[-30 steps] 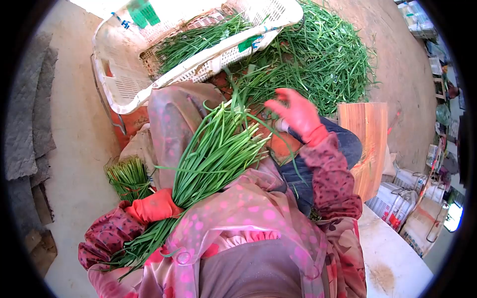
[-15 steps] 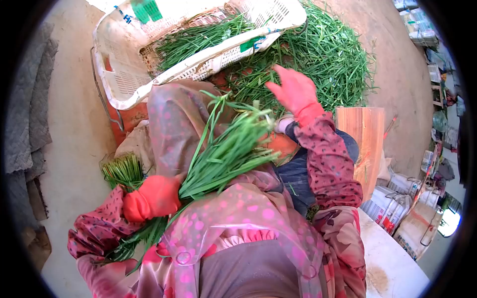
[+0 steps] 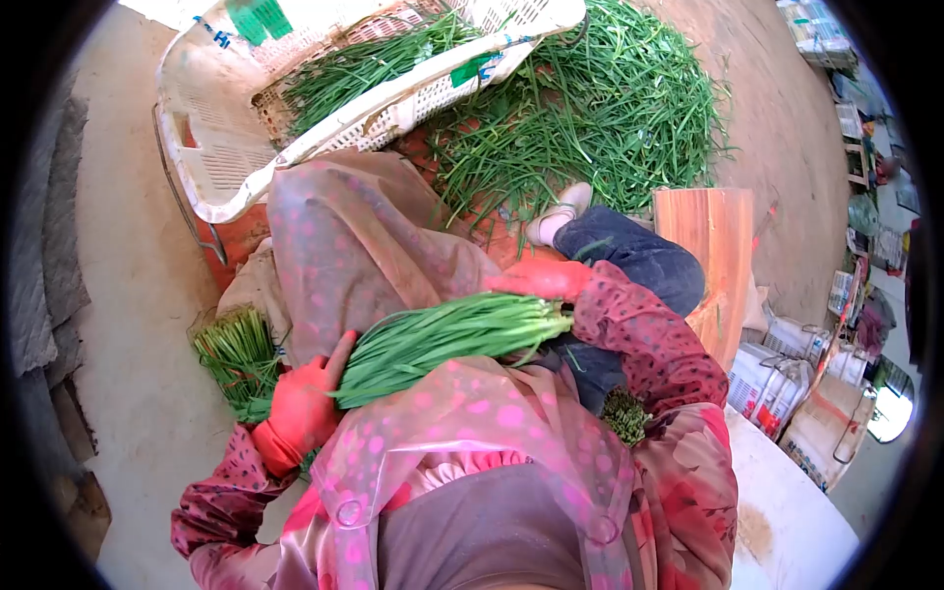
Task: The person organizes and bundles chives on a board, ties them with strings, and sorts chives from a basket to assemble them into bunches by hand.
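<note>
A bundle of garlic chives (image 3: 433,344) lies across my lap, leaf tips to the left and pale cut stems to the right. My left hand (image 3: 303,398), in a red glove, is closed around the leafy end with the thumb raised beside it; its other fingers are partly hidden. My right hand (image 3: 543,279), also red-gloved, holds the stem end from the far side, its thumb out of sight. Another chive bundle (image 3: 236,356) stands stems-up to the left of my knee. Part of a further bundle (image 3: 623,417) shows by my right elbow.
A white plastic basket (image 3: 221,162) with loose chives inside leans beyond my left knee. A large heap of loose chives (image 3: 629,108) spreads on the ground ahead. On the right are a wooden block (image 3: 706,261), a white surface (image 3: 787,501) and stacked printed packages (image 3: 767,379).
My right hand came down from above the heap to the bundle's stem end. The bundle swung from a slant to nearly level across my lap, its leaves now gathered straighter.
</note>
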`<state>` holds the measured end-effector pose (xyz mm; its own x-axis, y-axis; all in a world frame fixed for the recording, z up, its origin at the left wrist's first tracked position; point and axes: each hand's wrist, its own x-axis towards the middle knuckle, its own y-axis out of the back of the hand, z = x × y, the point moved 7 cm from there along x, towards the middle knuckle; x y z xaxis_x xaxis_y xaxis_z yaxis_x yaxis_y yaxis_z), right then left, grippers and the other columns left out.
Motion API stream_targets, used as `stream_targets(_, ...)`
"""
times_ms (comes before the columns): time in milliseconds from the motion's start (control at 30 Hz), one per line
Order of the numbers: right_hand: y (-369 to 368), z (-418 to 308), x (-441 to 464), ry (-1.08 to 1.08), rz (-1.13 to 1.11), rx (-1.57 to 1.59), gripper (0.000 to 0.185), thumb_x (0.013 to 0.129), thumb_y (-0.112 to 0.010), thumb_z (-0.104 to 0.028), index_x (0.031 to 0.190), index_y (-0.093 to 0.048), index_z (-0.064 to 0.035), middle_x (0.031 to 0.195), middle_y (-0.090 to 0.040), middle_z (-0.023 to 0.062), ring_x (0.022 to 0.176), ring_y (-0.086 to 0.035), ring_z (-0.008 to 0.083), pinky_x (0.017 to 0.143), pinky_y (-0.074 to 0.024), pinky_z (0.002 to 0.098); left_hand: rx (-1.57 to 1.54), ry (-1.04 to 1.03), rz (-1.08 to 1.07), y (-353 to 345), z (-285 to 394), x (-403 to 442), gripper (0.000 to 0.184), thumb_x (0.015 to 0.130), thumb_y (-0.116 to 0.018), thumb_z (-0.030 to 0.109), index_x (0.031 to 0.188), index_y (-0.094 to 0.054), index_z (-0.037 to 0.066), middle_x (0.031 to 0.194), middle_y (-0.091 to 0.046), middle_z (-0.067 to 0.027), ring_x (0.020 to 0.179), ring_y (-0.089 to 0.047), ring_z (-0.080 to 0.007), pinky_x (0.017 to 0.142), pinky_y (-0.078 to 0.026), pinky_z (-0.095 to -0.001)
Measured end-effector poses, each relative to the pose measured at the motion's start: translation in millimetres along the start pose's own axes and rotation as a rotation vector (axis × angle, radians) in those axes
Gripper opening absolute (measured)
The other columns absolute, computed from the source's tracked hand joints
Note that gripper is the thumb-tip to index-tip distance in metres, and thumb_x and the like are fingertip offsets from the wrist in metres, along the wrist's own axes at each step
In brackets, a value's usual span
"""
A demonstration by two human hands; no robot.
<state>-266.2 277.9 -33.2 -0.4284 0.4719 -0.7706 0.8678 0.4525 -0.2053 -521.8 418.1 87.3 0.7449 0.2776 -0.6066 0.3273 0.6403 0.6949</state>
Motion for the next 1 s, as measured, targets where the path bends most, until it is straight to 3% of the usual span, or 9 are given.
stream_targets(200, 9.1, -6.3, -31.4, 0.331, -0.059, 1.07, 0.057, 0.095, -0.049, -0.048, 0.127, -0.053, -0.0014, 0.126, -0.057, 0.0076, 0.115, -0.052, 0.0155, 0.1, -0.04, 0.0303, -0.176, 0.089, 0.212, -27.6, -17.3, -10.0, 0.095, 0.066, -0.076, 0.03, 0.146, -0.028, 0.013, 0.097, -0.06, -0.0196, 0.086, -0.062, -0.0362, 0.068, -0.05, -0.0426)
stream_targets(300, 34.1, -4.2, -21.9, 0.286, 0.233, 0.36, 0.037, 0.094, -0.05, -0.019, 0.127, -0.053, -0.0015, 0.119, -0.06, 0.0067, 0.105, -0.058, 0.0139, 0.092, -0.0453, 0.0283, -0.243, 0.21, 0.16, -31.3, -17.8, -9.3, 0.095, 0.065, -0.078, 0.03, 0.145, -0.032, 0.009, 0.1, -0.06, -0.0189, 0.089, -0.063, -0.0354, 0.074, -0.051, -0.0398)
stream_targets(367, 37.2, 7.6, 4.1, 0.42, 0.227, 0.475, 0.03, 0.092, -0.052, -0.019, 0.115, -0.061, -0.0027, 0.105, -0.066, 0.0054, 0.092, -0.061, 0.0137, 0.083, -0.0476, 0.0289, -0.386, 0.124, 0.234, -45.1, -29.1, -9.6, 0.09, 0.067, -0.078, 0.026, 0.143, -0.034, 0.007, 0.104, -0.062, -0.018, 0.092, -0.064, -0.0319, 0.078, -0.05, -0.0374)
stream_targets(433, 48.2, 21.5, 5.8, 0.033, 0.37, 0.233, 0.022, 0.089, -0.05, -0.013, 0.103, -0.066, -0.0048, 0.093, -0.068, 0.0063, 0.072, -0.063, 0.0136, 0.06, -0.0512, 0.0266, -0.527, 0.032, 0.301, -39.6, -31.5, -8.5, 0.084, 0.07, -0.078, 0.021, 0.141, -0.037, 0.005, 0.108, -0.063, -0.0171, 0.095, -0.065, -0.0283, 0.082, -0.05, -0.0351)
stream_targets(500, 91.0, 41.7, -18.7, 0.056, 0.524, 0.204, 0.026, 0.087, -0.057, -0.028, 0.099, -0.067, -0.0068, 0.081, -0.065, 0.0044, 0.058, -0.057, 0.0116, 0.048, -0.0454, 0.0248, -1.357, 0.169, 0.056, -55.1, -36.1, -7.4, 0.07, 0.074, -0.075, 0.007, 0.137, -0.044, 0.004, 0.116, -0.063, -0.014, 0.102, -0.062, -0.0201, 0.088, -0.048, -0.0318)
stream_targets(633, 165.0, 68.5, -128.9, 0.095, 1.072, 0.384, 0.04, 0.09, -0.056, -0.045, 0.085, -0.072, -0.0086, 0.055, -0.05, -0.0051, 0.045, -0.038, 0.0033, 0.041, -0.0285, 0.0194, -1.14, 0.171, -0.023, -68.9, -63.8, -6.9, 0.061, 0.072, -0.069, -0.007, 0.129, -0.05, 0.001, 0.117, -0.063, -0.0089, 0.104, -0.06, -0.017, 0.092, -0.047, -0.0317)
stream_targets(867, 46.1, 21.5, 18.0, 0.197, 0.442, 0.738, 0.037, 0.09, -0.057, -0.039, 0.104, -0.066, -0.0061, 0.073, -0.064, -0.0015, 0.052, -0.05, 0.0064, 0.045, -0.0373, 0.0223, -1.135, 0.214, -0.047, -42.8, -57.4, 0.0, 0.049, 0.073, -0.07, -0.006, 0.12, -0.057, 0.0, 0.112, -0.065, -0.0062, 0.102, -0.06, -0.0155, 0.091, -0.047, -0.0319)
stream_targets(933, 50.1, -20.1, 15.6, 0.468, 0.536, 0.512, 0.029, 0.089, -0.059, -0.03, 0.104, -0.065, -0.0055, 0.073, -0.064, -0.0017, 0.052, -0.052, 0.0055, 0.044, -0.0389, 0.0214, -1.34, 0.322, -0.025, -2.2, -44.4, -4.0, 0.044, 0.071, -0.072, -0.006, 0.113, -0.061, 0.003, 0.102, -0.066, -0.004, 0.088, -0.062, -0.0147, 0.074, -0.052, -0.0281)
stream_targets(1000, 41.9, -37.9, 6.3, 0.67, 0.33, 0.873, 0.022, 0.09, -0.057, -0.019, 0.104, -0.063, -0.0037, 0.086, -0.067, 0.0035, 0.056, -0.058, 0.0096, 0.045, -0.0442, 0.0217, -1.279, 0.366, -0.099, 11.1, -62.4, -7.2, 0.044, 0.07, -0.072, -0.004, 0.112, -0.061, 0.003, 0.095, -0.067, -0.003, 0.077, -0.063, -0.0143, 0.061, -0.05, -0.0254)
